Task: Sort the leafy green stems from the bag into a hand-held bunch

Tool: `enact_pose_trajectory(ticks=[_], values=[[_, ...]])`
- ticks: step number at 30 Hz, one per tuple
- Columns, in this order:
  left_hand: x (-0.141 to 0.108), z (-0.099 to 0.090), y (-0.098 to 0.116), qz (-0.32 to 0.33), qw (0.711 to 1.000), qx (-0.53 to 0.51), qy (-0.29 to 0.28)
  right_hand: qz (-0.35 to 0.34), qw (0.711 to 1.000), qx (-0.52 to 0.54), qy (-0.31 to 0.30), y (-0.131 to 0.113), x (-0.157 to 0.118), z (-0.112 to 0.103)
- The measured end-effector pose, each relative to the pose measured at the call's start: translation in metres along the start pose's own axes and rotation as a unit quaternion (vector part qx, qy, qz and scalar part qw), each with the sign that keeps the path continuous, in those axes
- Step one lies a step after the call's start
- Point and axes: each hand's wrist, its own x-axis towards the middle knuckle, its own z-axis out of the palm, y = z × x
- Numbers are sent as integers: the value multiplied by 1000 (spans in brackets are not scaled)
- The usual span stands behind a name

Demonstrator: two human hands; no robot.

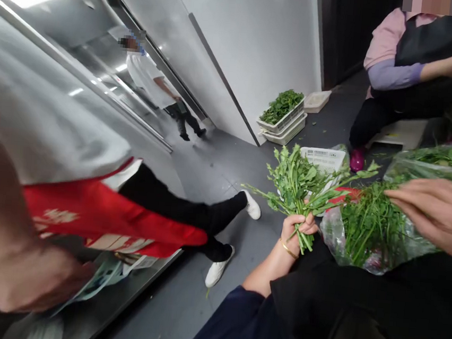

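Observation:
My left hand (300, 231), with a thin gold bangle at the wrist, is closed round the stems of a bunch of leafy greens (295, 179). The leaves fan out upward and the cut stem ends stick out below the fist. My right hand (440, 211) reaches in from the right edge, its fingers stretched out and nothing visible in them. Just below and left of it, long thin-stemmed greens (368, 220) fill a clear plastic bag (333, 236). Behind the bunch, a white perforated basket (325, 160) stands on the floor, partly hidden.
Stacked white crates (288, 130) with greens stand by the wall, beside a small pale tray (316, 101). A co-worker (395, 74) crouches at the upper right near another bag of greens (446, 157). A person in a red apron (105, 216) stands close at left; another person (150, 79) is farther back.

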Motion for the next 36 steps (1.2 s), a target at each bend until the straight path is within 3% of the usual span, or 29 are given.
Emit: enact_pose_trajectory(ticks=[2, 4, 11, 17, 21, 23, 26, 30, 33, 36], values=[[-2, 2, -2, -19, 1000, 19, -5, -87, 996, -33, -1, -15, 17, 14], [-5, 3, -5, -31, 998, 43, -17, -113, 992, -48, -14, -13, 25, 29], [-6, -1, -11, -54, 986, 100, -122, -39, 985, -20, -166, 24, 7, 74], [-5, 0, -11, -123, 973, 162, -108, 2, 990, 13, -142, 22, 8, 87], [-5, 3, -13, -89, 977, 176, -83, 84, 993, 32, -76, 24, 2, 74], [-4, 1, -14, -71, 979, 171, -84, 205, 972, 112, -34, 24, -6, 67], [-3, -4, -13, -64, 978, 171, -106, 353, 892, 275, -62, 16, -15, 66], [-7, -1, -10, -77, 968, 200, -131, 366, 817, 415, -164, -6, -11, 81], [-13, 7, -8, -65, 967, 230, -86, 380, 787, 463, -147, -19, 0, 86], [-19, 12, -9, -43, 970, 235, -36, 406, 777, 461, -137, -23, 4, 81]])
